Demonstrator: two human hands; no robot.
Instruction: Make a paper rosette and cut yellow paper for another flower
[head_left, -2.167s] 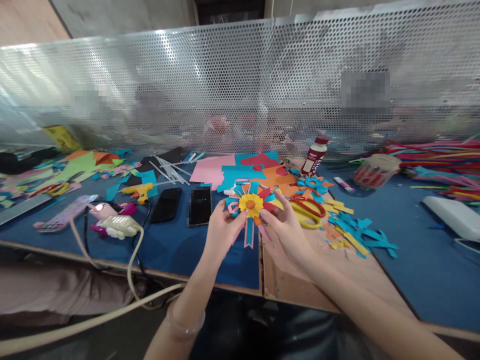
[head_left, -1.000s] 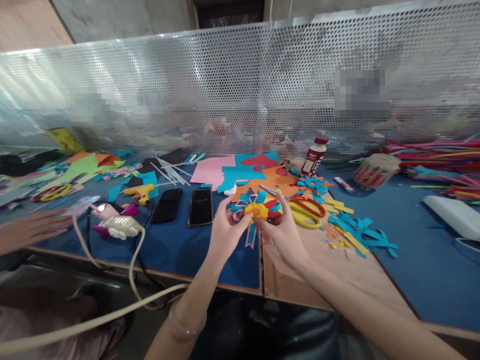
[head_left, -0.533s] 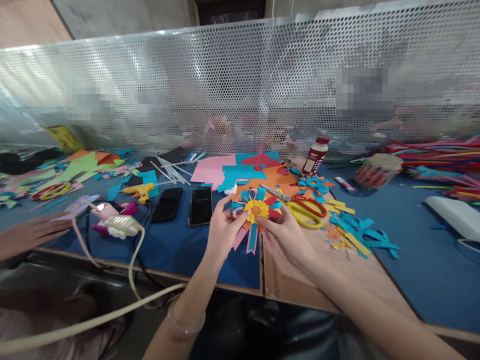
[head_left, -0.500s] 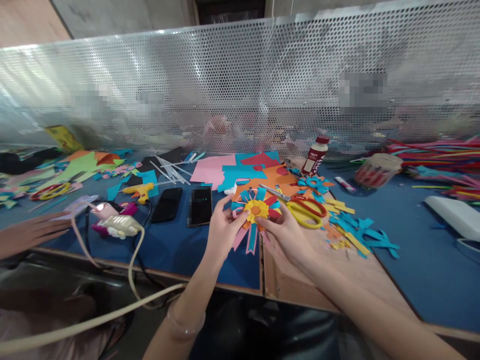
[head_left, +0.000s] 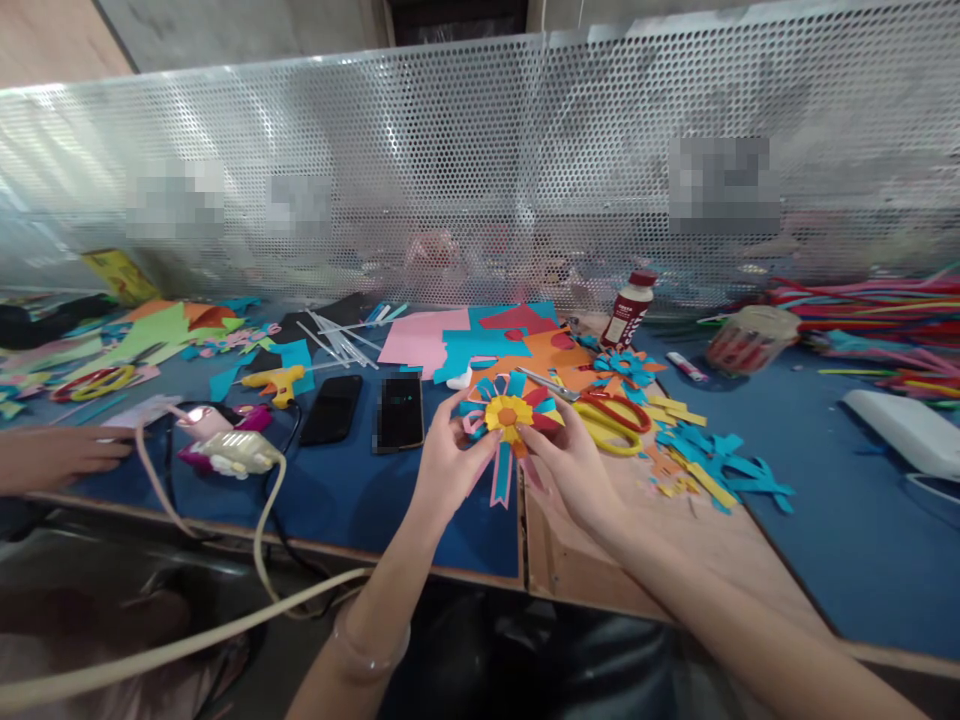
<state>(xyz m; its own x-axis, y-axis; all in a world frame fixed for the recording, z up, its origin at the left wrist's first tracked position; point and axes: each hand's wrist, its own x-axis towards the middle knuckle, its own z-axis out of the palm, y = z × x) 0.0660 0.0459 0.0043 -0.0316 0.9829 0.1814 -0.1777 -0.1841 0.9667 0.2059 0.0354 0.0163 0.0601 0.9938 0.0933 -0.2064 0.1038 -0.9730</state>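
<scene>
Between my two hands is a paper flower rosette [head_left: 508, 415], with yellow petals, an orange centre, looped blue, pink and red strips around it and ribbon tails hanging below. My left hand [head_left: 450, 455] grips its left side, the thumb at the lower edge of the petals. On the other side my right hand [head_left: 574, 465] pinches it, thumb near the petals too. Fingers behind the rosette are hidden. Just beyond my right hand lie scissors [head_left: 611, 422] with red and yellow handles. Coloured paper sheets [head_left: 424, 338] are spread behind the rosette.
Left of my hands are two phones [head_left: 330, 410], a yellow glue gun [head_left: 277, 382] and a power strip [head_left: 232, 452] with cables. Another person's hand [head_left: 67, 458] rests at far left. Rightward are paper scraps [head_left: 720, 455], a bottle [head_left: 628, 310] and a jar [head_left: 752, 338]. A perforated metal panel [head_left: 465, 150] stands behind.
The rosette's yellow flower has tipped up slightly and faces me more fully. Both hands keep their hold, with the thumbs a little lower on the petals.
</scene>
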